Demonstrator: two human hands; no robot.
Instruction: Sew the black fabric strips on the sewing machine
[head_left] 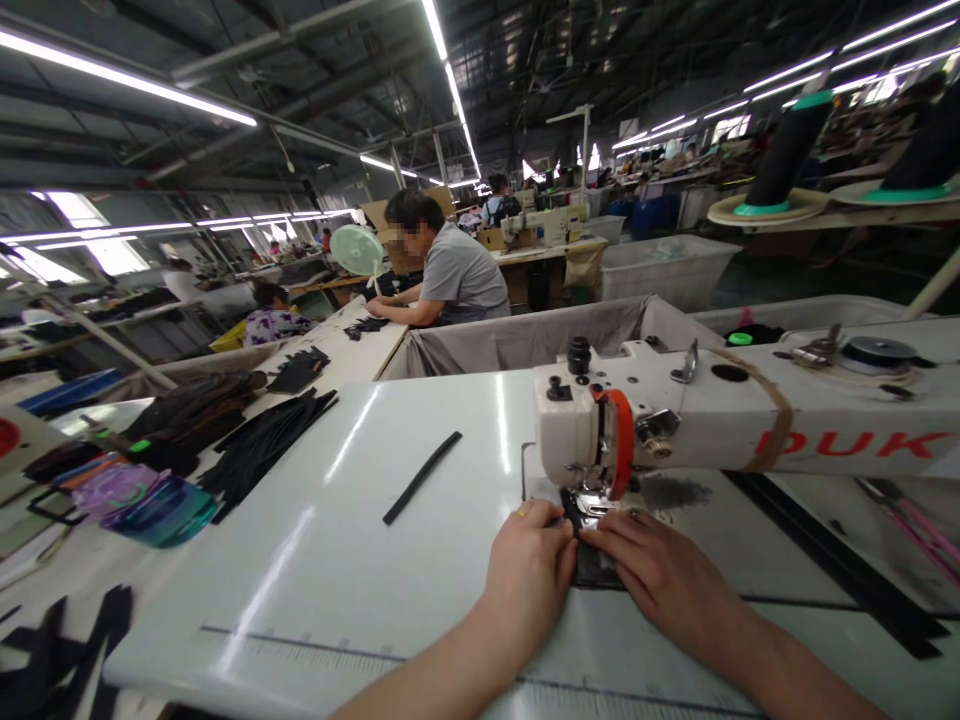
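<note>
A white sewing machine point(705, 410) with an orange guard stands on the pale table. Below its needle and presser foot point(592, 505) lies a black fabric piece point(596, 572). My left hand point(529, 555) has its fingers closed on the left side of this piece, close to the foot. From the right, my right hand point(656, 560) rests its fingertips at the piece beside the foot, the fingers held together. The fingertips of both hands partly cover the fabric. One short black strip point(422, 477) lies on the table left of the machine.
Long black strips point(832, 560) lie under the machine arm, near pink-handled scissors point(915, 530). Bundled black strips point(262, 450) and a purple-blue container point(150, 500) are at left. A co-worker point(457, 265) leans over a table ahead. Thread cones point(787, 150) stand upper right.
</note>
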